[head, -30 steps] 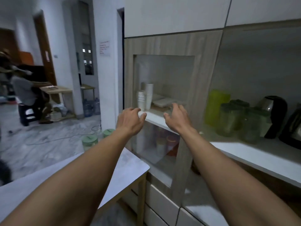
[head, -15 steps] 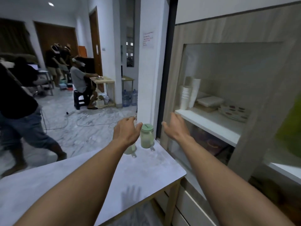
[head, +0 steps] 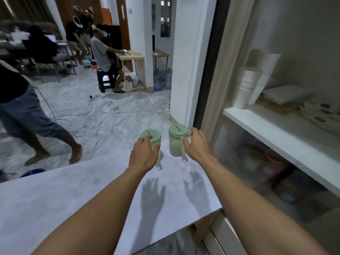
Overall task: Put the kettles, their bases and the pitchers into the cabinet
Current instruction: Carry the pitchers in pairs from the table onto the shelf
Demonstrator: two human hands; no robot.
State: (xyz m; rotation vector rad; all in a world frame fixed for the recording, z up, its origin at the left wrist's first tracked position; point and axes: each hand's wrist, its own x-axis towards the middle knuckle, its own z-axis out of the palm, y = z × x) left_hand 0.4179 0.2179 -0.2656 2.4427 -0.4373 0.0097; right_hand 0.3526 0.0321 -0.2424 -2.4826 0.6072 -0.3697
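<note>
Two pale pitchers with green lids stand side by side at the far edge of the white table (head: 73, 203). My left hand (head: 144, 156) lies over the left pitcher (head: 153, 134), fingers curled on its lid and thumb against its side. My right hand (head: 197, 147) is at the right side of the right pitcher (head: 175, 144), fingers spread, thumb touching its wall. The cabinet (head: 276, 133) stands just right of the table, its white shelf at about hand height. No kettles or bases show in this view.
The cabinet shelf holds stacked white cups (head: 247, 87), flat white boxes (head: 287, 93) and a patterned plate (head: 322, 113). A person (head: 24, 111) walks close past the table's left. Others sit further back. Cables (head: 110, 109) run over the marble floor.
My view has swung left and down from the cabinet to the table. Both hands have moved forward and dropped onto the two pitchers; the left has closed over one lid.
</note>
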